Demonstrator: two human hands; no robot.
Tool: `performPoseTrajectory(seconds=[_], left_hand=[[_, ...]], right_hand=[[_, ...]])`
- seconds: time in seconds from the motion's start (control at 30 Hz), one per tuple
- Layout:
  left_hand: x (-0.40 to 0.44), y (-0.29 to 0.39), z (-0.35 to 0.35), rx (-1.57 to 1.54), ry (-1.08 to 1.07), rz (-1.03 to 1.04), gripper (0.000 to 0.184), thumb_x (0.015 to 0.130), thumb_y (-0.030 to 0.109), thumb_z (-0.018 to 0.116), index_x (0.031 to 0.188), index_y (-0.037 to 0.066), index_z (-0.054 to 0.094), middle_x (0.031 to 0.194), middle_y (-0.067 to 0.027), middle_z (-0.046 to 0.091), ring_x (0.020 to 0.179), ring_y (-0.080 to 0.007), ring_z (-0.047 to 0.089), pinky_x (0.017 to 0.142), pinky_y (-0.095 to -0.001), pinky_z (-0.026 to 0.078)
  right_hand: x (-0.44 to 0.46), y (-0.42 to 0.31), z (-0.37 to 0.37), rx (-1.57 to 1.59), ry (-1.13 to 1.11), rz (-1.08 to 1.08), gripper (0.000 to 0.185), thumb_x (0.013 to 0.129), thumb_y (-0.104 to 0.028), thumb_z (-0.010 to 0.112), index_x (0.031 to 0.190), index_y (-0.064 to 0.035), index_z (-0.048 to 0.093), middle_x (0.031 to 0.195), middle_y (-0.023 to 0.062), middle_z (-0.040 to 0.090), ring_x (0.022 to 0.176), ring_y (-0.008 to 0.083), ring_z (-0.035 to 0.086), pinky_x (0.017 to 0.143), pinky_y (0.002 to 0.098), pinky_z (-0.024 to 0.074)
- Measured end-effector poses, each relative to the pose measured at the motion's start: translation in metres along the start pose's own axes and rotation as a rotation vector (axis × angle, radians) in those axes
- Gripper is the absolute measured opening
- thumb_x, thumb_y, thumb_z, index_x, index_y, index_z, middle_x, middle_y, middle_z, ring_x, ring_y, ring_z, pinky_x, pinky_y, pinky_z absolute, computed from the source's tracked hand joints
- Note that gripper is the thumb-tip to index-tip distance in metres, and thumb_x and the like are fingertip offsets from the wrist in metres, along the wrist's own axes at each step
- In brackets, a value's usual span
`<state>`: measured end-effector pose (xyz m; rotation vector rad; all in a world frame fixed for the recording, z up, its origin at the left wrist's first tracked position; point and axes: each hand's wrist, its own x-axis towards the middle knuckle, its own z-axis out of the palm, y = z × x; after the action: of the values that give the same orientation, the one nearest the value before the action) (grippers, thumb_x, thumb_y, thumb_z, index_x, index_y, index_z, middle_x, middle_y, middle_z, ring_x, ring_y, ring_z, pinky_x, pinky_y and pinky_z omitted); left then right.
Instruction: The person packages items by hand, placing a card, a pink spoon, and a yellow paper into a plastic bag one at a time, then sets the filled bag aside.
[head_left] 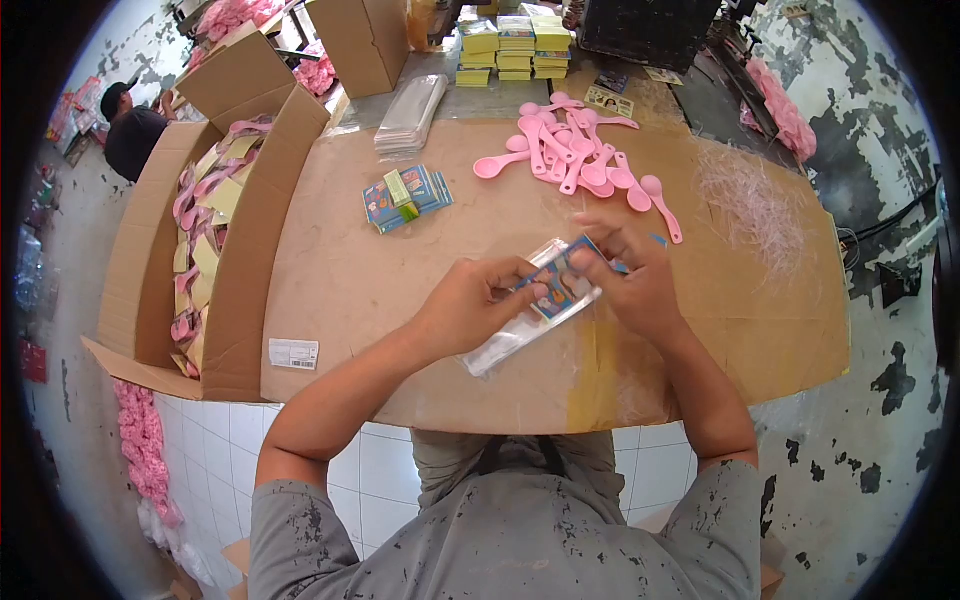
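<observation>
A blue printed card [566, 284] is held at a slant over clear plastic bags [505, 343] on the cardboard tabletop. My left hand [468, 308] pinches the card's lower left end between thumb and fingers. At the card's upper right end is my right hand [637, 282], its thumb against the card and its fingertips smeared by motion. Whether the card lies inside a bag or on top of one, I cannot tell. Beyond the hands sit a stack of similar cards [432, 192] with a green-and-yellow band and a pile of pink measuring spoons [572, 150].
An open carton [232, 340] of packed pink spoons and cards stands at left. Flat plastic bags [412, 112] and card stacks [515, 50] lie at the back. Clear shredded strands [750, 205] spread at right. A person [135, 130] is at far left.
</observation>
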<state>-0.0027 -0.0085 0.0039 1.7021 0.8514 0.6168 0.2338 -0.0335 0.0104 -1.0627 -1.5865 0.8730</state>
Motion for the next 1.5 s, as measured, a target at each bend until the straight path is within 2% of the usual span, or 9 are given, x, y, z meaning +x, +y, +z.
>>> performPoseTrajectory(seconds=[0.07, 0.27, 0.43, 0.53, 0.73, 0.83, 1.13, 1.33, 1.5], left_hand=[[0.002, -0.006, 0.001, -0.105, 0.066, 0.009, 0.023, 0.103, 0.016, 0.068, 0.116, -0.003, 0.070, 0.096, -0.0061, 0.077, 0.080, -0.0070, 0.069, 0.071, -0.0247, 0.056], [0.001, 0.002, -0.002, -0.173, 0.067, -0.081, 0.022, 0.104, 0.016, 0.067, 0.114, -0.003, 0.071, 0.093, -0.0060, 0.076, 0.078, -0.0049, 0.068, 0.067, -0.0230, 0.056], [0.005, -0.003, -0.004, -0.199, 0.121, 0.022, 0.022, 0.105, 0.016, 0.065, 0.115, -0.003, 0.070, 0.097, -0.0055, 0.076, 0.079, -0.0033, 0.067, 0.065, -0.0198, 0.055], [0.003, 0.000, -0.007, -0.217, 0.097, -0.036, 0.023, 0.104, 0.016, 0.066, 0.116, -0.004, 0.069, 0.097, -0.0051, 0.076, 0.081, -0.0033, 0.067, 0.068, -0.0198, 0.055], [0.003, 0.001, -0.007, -0.305, 0.123, 0.012, 0.026, 0.102, 0.014, 0.068, 0.122, -0.003, 0.067, 0.098, -0.0048, 0.075, 0.083, -0.0038, 0.067, 0.071, -0.0208, 0.056], [0.004, 0.000, -0.008, -0.246, 0.113, -0.011, 0.028, 0.102, 0.014, 0.069, 0.123, -0.003, 0.066, 0.098, -0.0050, 0.075, 0.085, -0.0042, 0.067, 0.071, -0.0209, 0.056], [0.003, -0.001, -0.007, -0.180, 0.044, -0.001, 0.029, 0.103, 0.016, 0.068, 0.125, -0.003, 0.068, 0.101, -0.0058, 0.076, 0.084, -0.0043, 0.066, 0.071, -0.0214, 0.055], [0.001, -0.003, -0.003, -0.118, -0.101, 0.006, 0.029, 0.104, 0.017, 0.066, 0.126, -0.002, 0.068, 0.103, -0.0052, 0.076, 0.087, -0.0058, 0.066, 0.076, -0.0248, 0.055], [-0.004, 0.001, 0.000, -0.392, -0.245, 0.085, 0.029, 0.106, 0.020, 0.063, 0.126, -0.001, 0.068, 0.105, -0.0060, 0.075, 0.091, -0.0089, 0.068, 0.080, -0.0258, 0.055]], right_hand=[[0.002, 0.007, -0.005, 0.190, 0.131, 0.031, 0.020, 0.091, -0.006, 0.075, 0.110, -0.0016, 0.074, 0.104, 0.0070, 0.072, 0.087, 0.0127, 0.066, 0.077, 0.0299, 0.0524], [0.007, 0.010, -0.007, -0.180, -0.261, -0.275, 0.021, 0.094, -0.016, 0.073, 0.107, 0.0000, 0.074, 0.102, 0.0101, 0.070, 0.094, 0.0221, 0.067, 0.083, 0.0354, 0.0527], [0.024, 0.029, -0.070, -0.778, 0.279, 0.108, 0.023, 0.094, -0.015, 0.068, 0.111, -0.0013, 0.073, 0.107, 0.0172, 0.067, 0.100, 0.0334, 0.067, 0.089, 0.0409, 0.0527], [0.020, 0.057, -0.104, -0.970, 0.241, 0.251, 0.024, 0.095, -0.016, 0.066, 0.114, -0.0016, 0.073, 0.103, 0.0180, 0.070, 0.101, 0.0345, 0.068, 0.089, 0.0428, 0.0533], [0.025, 0.021, -0.081, -0.614, 0.278, 0.016, 0.020, 0.095, -0.011, 0.063, 0.109, 0.0000, 0.072, 0.102, 0.0144, 0.073, 0.089, 0.0266, 0.070, 0.081, 0.0371, 0.0541], [0.015, 0.001, -0.052, -0.205, -0.079, 0.041, 0.017, 0.092, -0.007, 0.064, 0.105, 0.0007, 0.072, 0.097, 0.0105, 0.072, 0.085, 0.0205, 0.068, 0.078, 0.0331, 0.0528], [0.011, -0.018, -0.036, -0.395, -0.240, -0.155, 0.016, 0.085, 0.002, 0.064, 0.098, 0.0010, 0.073, 0.091, 0.0086, 0.069, 0.082, 0.0200, 0.066, 0.075, 0.0331, 0.0525], [0.008, -0.027, -0.007, -0.089, -0.264, -0.221, 0.045, 0.097, -0.024, 0.056, 0.135, 0.0000, 0.060, 0.134, 0.0163, 0.061, 0.127, 0.0303, 0.057, 0.111, 0.0416, 0.0410], [-0.003, -0.029, 0.021, 0.556, -0.464, 0.075, 0.080, 0.097, -0.058, 0.049, 0.153, -0.0024, 0.039, 0.152, 0.0167, 0.048, 0.142, 0.0319, 0.046, 0.120, 0.0442, 0.0304]])
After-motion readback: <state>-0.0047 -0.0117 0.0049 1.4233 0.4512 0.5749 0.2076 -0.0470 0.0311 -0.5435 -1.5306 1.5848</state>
